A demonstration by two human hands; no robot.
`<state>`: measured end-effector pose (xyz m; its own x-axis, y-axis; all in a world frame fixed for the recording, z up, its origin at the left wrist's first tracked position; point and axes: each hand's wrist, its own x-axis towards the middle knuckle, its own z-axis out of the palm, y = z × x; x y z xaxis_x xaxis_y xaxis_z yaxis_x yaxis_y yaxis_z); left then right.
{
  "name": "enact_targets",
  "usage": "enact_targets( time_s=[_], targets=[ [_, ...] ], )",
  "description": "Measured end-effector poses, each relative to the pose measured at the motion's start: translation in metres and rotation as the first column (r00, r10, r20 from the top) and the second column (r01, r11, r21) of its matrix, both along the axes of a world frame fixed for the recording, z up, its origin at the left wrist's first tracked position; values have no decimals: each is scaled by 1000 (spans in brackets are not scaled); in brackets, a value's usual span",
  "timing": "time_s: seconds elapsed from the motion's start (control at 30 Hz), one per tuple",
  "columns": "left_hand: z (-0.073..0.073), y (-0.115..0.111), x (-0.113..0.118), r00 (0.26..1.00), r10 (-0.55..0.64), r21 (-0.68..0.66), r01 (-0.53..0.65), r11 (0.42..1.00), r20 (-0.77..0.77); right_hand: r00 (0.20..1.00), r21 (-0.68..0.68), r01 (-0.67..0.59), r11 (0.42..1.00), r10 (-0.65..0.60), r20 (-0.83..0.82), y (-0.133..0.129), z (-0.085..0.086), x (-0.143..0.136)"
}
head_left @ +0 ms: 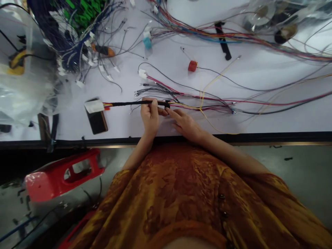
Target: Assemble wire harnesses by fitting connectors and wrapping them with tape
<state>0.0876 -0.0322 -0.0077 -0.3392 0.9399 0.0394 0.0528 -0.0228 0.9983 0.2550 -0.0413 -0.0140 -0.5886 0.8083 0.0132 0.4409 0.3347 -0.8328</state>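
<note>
1. At centre left of the frame, a white connector housing [94,106] lies on a dark phone-like slab [98,121] on the white surface [120,126].
2. From the housing, the wire harness [127,103] runs rightward to the middle of the frame, sheathed in black between short coloured wire ends.
3. The left hand [149,114], just left of centre, pinches the sheathed part between thumb and curled fingers; its forearm rises steeply from the lower edge of the surface.
4. At the frame's middle, a black tape piece [167,104] sits where the sheath gives way to loose wires. The step in hand looks like wrapping; the next move probably calls for a steady left pinch while right fingertips guide the tape round.
5. The right hand [187,125], right of centre, lies low and slanted, fingers extended leftward to the tape; whether they grip it, I cannot tell.
6. Farther right, loose yellow wires [201,108] and red and black wires spread toward the right edge.
</note>
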Motion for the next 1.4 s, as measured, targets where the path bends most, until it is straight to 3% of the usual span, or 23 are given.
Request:
enact_targets(
  time_s=[0.1,0.2,0.3,0.37,0.43,0.53,0.63,0.73,0.83,0.9,0.97,1.1,1.23,1.33,1.4],
  targets=[
    [2,-4,-2,995,-95,19,95,995,-25,996,79,78,994,-75,-39,26,9,6],
    [0,-11,-4,957,-186,96,211,973,-220,984,54,174,983,-172,-40,67,24,7],
    [-3,-16,-6,876,-211,169,309,936,-433,992,-84,74,994,-65,107,102,27,-9],
    [-6,-18,-8,835,-242,157,360,920,-495,989,-148,11,989,12,150,117,25,-22],
    [-10,-18,-12,830,-233,147,350,925,-507,994,-192,31,981,-10,111,125,26,-30],
    [-15,-15,-17,869,-124,166,228,959,-479,983,-293,174,940,-181,3,113,31,-22],
    [-14,-9,-16,930,-43,116,91,989,-366,945,-246,277,929,-310,-107,70,26,-4],
    [-7,-3,-6,978,-28,16,32,999,-204,973,-40,217,975,-219,-71,18,5,3],
    [2,0,4,999,-21,-24,20,1000,-50,992,28,50,998,-52,117,-8,-11,1],
    [6,-1,7,999,-45,-27,44,999,-5,989,43,-17,999,11,145,-5,-9,4],
    [7,-4,7,995,-97,-9,96,995,-38,997,64,27,998,-32,68,13,4,10],
    [5,-13,3,924,-202,94,244,965,-325,984,-13,178,984,-178,-19,66,27,12],
    [-1,-18,-3,855,-241,93,315,944,-459,993,-168,113,979,-106,50,104,17,-9],
    [-10,-17,-10,890,-157,131,233,964,-428,976,-332,192,923,-215,-34,107,4,-10],
    [-17,-13,-13,944,-89,103,128,986,-317,942,-441,256,860,-324,-85,98,-3,0]
  ],
)
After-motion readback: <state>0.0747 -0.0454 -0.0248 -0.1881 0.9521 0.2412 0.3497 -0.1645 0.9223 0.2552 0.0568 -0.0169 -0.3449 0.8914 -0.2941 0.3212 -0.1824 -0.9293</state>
